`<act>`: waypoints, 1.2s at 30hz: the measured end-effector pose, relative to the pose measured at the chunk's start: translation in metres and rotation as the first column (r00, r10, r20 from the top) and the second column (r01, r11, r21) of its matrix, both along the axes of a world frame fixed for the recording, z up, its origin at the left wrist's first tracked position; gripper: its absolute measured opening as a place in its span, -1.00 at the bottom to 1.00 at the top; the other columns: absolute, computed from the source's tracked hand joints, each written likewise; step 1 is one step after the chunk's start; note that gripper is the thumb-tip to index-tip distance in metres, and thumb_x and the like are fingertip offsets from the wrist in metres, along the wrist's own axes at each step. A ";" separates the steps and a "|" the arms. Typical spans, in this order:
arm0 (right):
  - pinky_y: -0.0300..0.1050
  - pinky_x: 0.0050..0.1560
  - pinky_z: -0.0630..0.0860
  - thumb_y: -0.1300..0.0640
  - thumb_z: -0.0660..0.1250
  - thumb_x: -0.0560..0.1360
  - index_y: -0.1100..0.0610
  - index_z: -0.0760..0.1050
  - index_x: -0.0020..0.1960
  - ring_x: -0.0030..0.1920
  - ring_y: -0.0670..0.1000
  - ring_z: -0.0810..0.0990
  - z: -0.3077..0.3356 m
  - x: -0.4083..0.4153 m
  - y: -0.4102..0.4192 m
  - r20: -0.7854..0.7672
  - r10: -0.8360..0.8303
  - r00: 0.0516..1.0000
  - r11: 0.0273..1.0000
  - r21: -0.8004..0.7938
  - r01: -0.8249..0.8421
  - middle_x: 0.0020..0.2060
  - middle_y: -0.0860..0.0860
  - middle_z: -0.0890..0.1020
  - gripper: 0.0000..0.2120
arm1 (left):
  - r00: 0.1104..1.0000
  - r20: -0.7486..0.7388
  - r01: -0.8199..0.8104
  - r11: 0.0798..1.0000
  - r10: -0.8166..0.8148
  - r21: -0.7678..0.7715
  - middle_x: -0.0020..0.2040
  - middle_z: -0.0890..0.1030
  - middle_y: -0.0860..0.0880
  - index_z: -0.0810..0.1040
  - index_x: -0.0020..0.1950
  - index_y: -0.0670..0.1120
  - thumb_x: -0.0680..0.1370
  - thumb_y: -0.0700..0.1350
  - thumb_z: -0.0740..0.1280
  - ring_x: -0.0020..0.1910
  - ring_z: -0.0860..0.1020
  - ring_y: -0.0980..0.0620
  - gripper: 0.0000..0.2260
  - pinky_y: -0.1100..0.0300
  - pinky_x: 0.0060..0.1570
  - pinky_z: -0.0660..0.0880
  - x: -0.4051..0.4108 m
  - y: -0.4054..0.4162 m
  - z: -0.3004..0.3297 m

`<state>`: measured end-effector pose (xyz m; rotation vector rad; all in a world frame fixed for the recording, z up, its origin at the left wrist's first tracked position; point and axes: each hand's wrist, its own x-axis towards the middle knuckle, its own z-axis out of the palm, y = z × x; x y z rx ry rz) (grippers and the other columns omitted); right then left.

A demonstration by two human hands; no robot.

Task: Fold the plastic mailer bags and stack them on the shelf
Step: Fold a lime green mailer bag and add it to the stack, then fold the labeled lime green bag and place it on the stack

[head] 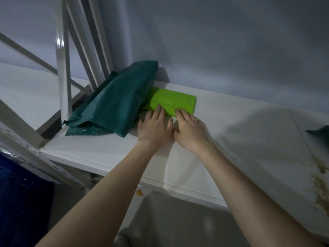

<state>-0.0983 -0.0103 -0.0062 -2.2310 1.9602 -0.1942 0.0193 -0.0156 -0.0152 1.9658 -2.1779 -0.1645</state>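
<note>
A folded bright green mailer bag (173, 102) lies flat on the white shelf (240, 132), close to the back wall. A pile of dark teal mailer bags (117, 104) leans beside it on the left, overlapping its left end. My left hand (154, 127) and my right hand (190, 129) lie side by side, palms down, fingers straight. Their fingertips touch the near edge of the green bag.
White metal shelf posts and diagonal braces (63, 72) rise at the left behind the teal pile. Another dark teal piece (320, 133) shows at the right edge of the frame. The shelf surface at the right is stained brown (320, 186). A dark blue object (21, 202) sits low at the left.
</note>
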 end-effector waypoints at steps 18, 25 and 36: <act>0.06 0.42 0.14 0.05 0.14 0.56 0.09 0.10 0.51 0.49 0.06 0.11 0.058 -0.079 0.051 0.025 -0.135 0.990 0.974 -0.180 0.138 0.52 0.05 0.11 -0.45 | 0.972 -0.112 0.189 0.969 -0.208 -0.159 0.56 -0.03 0.05 0.06 0.54 0.00 0.61 0.12 0.04 0.54 -0.07 0.06 -0.48 0.02 0.48 0.02 -0.052 0.034 0.045; 0.05 0.36 0.22 0.02 0.13 0.57 0.09 0.13 0.50 0.47 0.09 0.16 0.098 -0.149 0.094 0.020 -0.259 0.966 0.927 -0.275 0.254 0.50 0.06 0.17 -0.48 | 0.924 -0.215 0.268 0.936 -0.316 -0.227 0.56 0.04 0.03 0.14 0.51 -0.01 0.60 0.11 0.09 0.54 -0.02 0.07 -0.50 0.03 0.44 0.08 -0.115 0.071 0.073; 0.04 0.21 0.37 0.09 0.17 0.55 0.16 0.28 0.41 0.32 0.16 0.31 0.125 -0.276 0.182 0.182 -0.516 0.837 0.766 -0.341 0.546 0.31 0.13 0.38 -0.56 | 0.797 -0.401 0.428 0.891 -0.452 -0.154 0.54 0.11 0.04 0.19 0.51 0.00 0.61 0.10 0.10 0.52 0.06 0.07 -0.52 0.04 0.42 0.14 -0.232 0.123 0.093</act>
